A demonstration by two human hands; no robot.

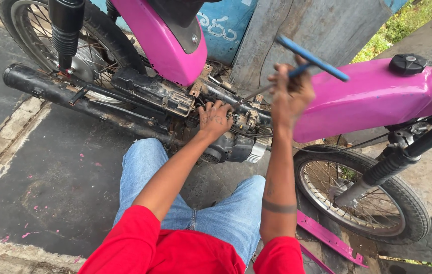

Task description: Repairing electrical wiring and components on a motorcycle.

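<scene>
While the long T-shaped wrench with the blue handle (311, 59) stands at the upper middle of the frame, its thin steel shaft slanting down-left into the grimy grey engine (236, 137) of the pink motorcycle (373, 96), the work looks mid-way: the tool is seated, the fastener hidden. The right hand (291, 94) is clenched around the wrench just below the crossbar. The left hand (214, 119) rests spread on the engine, fingers tucked in; what it holds I cannot tell. A loose pink panel strip (327, 237) lies at lower right beside the spoked front wheel (363, 195).

dark wet pavement (48, 177), grey wall (322, 25), daylight
</scene>
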